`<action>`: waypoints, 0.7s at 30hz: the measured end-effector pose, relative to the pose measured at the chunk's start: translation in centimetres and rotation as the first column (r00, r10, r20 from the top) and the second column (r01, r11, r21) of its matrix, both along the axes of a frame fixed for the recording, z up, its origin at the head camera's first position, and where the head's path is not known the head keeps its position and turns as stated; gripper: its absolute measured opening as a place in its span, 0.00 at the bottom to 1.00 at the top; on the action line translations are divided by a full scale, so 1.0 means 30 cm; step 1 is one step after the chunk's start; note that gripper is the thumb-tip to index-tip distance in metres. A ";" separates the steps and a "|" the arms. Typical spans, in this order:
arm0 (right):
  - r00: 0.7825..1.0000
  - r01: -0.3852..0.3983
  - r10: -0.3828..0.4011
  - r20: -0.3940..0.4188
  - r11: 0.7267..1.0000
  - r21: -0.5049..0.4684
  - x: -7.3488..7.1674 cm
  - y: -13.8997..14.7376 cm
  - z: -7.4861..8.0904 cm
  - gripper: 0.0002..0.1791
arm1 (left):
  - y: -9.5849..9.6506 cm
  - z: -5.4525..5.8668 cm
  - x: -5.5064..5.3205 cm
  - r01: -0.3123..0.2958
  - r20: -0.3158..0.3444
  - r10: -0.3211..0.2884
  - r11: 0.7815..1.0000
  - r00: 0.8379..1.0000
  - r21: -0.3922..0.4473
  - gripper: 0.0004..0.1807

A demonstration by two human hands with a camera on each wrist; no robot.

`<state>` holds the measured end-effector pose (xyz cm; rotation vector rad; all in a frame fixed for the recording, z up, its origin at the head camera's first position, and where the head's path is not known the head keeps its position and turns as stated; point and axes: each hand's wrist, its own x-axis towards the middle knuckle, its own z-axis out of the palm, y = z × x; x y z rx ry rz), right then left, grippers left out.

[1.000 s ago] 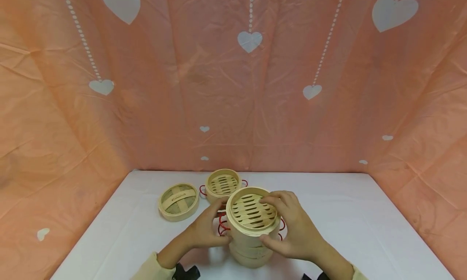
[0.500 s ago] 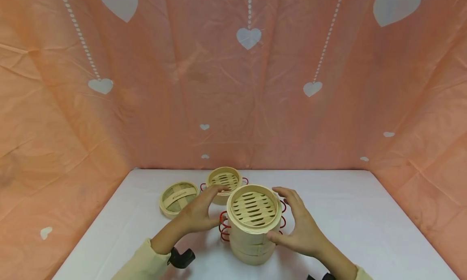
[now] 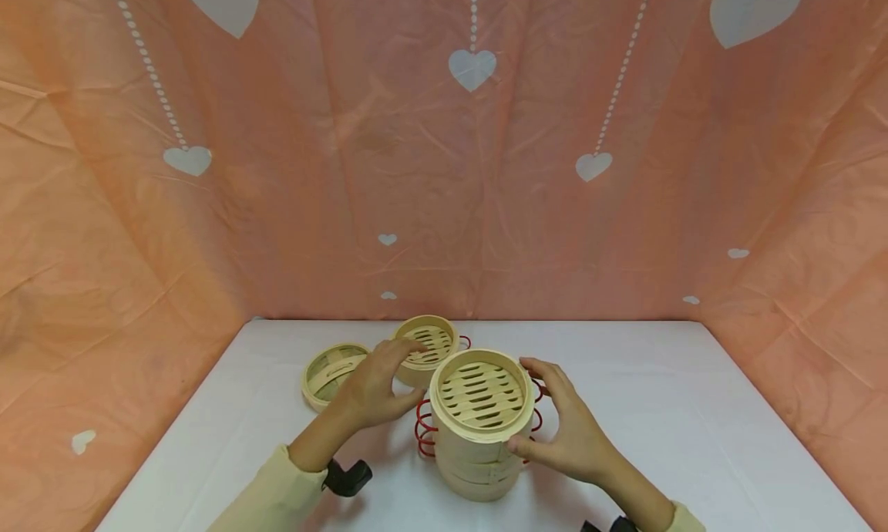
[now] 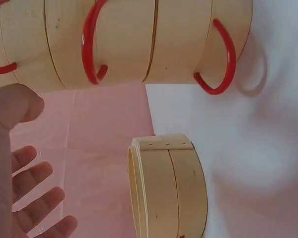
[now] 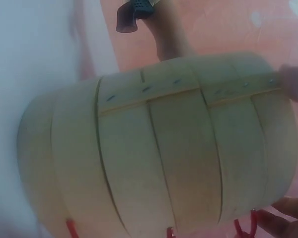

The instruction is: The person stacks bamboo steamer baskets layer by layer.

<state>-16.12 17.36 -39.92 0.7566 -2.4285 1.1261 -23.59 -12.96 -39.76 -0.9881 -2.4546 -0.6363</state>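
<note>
A stack of bamboo steamer baskets [image 3: 482, 459] with red handles stands upright, its slatted top tier uncovered. My right hand [image 3: 572, 443] holds the stack's upper right side, thumb at the front and fingers near the back rim. In the right wrist view, the thumb [image 5: 294, 83] meets the top tier's side. My left hand [image 3: 375, 385] is apart from the stack, to its left, with fingers spread and nothing held. Behind those fingers sits a separate steamer basket [image 3: 416, 375], partly hidden by the hand in the head view.
Left of the separate basket lies a woven steamer lid [image 3: 315, 374] with a strap handle, partly covered by the left hand. All stand on a white table [image 3: 645, 409], enclosed by peach cloth [image 3: 541, 247] with pale hearts.
My left hand has let go of the stack and moved left and back towards the separate basket. The right hand has shifted slightly outward on the top tier; the stack stays in place.
</note>
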 end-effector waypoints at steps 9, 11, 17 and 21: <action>1.000 0.001 -0.001 0.010 1.000 -0.007 -0.002 0.008 -0.018 0.54 | 0.005 -0.008 -0.042 -0.023 -0.053 0.023 1.000 0.998 -0.003 0.31; 1.000 0.003 -0.003 0.008 1.000 -0.010 -0.003 0.009 -0.019 0.54 | 0.007 -0.013 -0.052 -0.036 -0.047 0.036 0.999 0.998 -0.001 0.30; 1.000 -0.019 0.019 -0.005 0.999 -0.038 -0.008 0.010 -0.025 0.53 | 0.014 -0.018 -0.068 -0.075 0.008 0.075 0.997 0.997 0.016 0.28; 0.999 -0.040 0.040 -0.008 0.998 -0.051 -0.010 0.010 -0.030 0.53 | 0.017 -0.026 -0.080 -0.073 0.022 0.072 0.997 0.997 0.034 0.27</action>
